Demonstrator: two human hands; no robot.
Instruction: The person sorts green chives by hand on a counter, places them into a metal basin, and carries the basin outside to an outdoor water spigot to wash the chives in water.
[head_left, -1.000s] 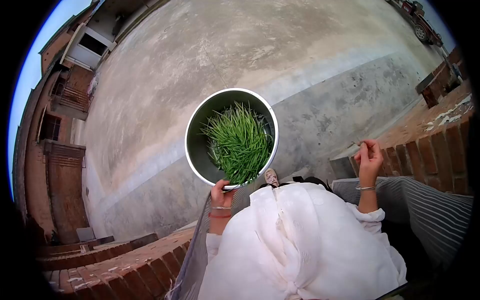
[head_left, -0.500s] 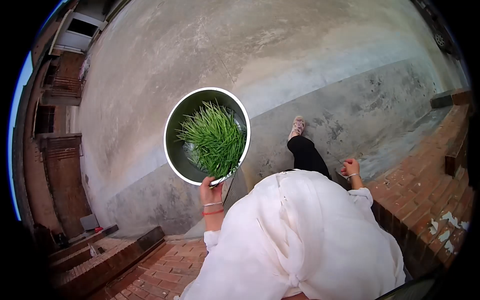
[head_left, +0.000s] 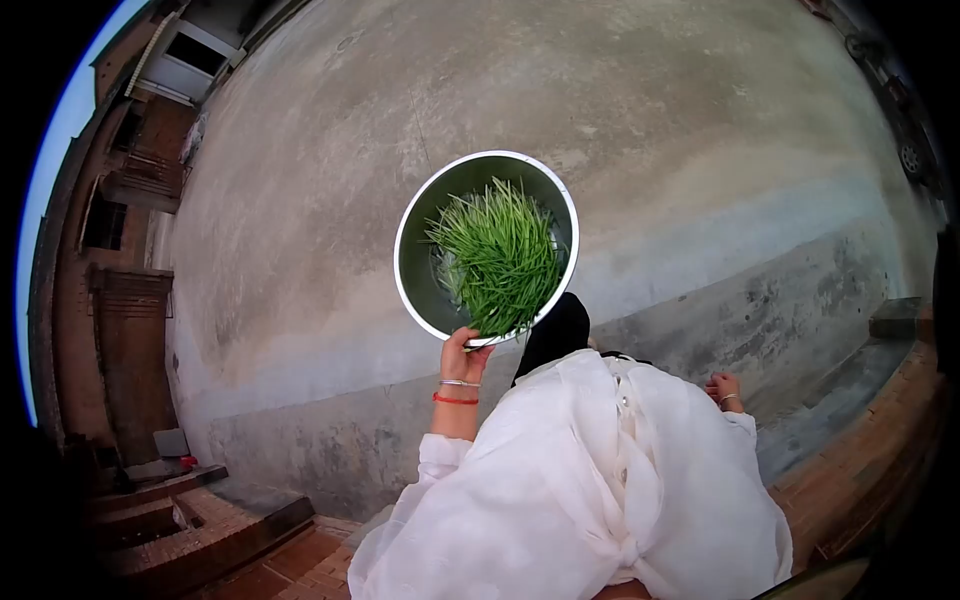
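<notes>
My left hand (head_left: pixel 464 355) is closed on the near rim of a round metal basin (head_left: pixel 415 235), thumb and fingers gripping its edge. A heap of long, thin green chives (head_left: pixel 497 262) lies in the basin, which is tilted so that its inside faces me. The basin's underside is hidden. My right hand (head_left: pixel 722 387) hangs low at my side, away from the basin. Its fingers are curled in, and I see nothing held in them.
Below spreads a concrete yard (head_left: pixel 330 210), with a darker raised strip (head_left: pixel 345 445) along its near side. Brick steps (head_left: pixel 230 525) lie at lower left, brick edging (head_left: pixel 860 475) at right. A brick building (head_left: pixel 130 340) stands on the left, a vehicle (head_left: pixel 908 150) at upper right.
The basin and my left hand have shifted right and slightly up in view. My right hand has dropped lower. My forward foot no longer shows, and a bent knee is now behind the basin.
</notes>
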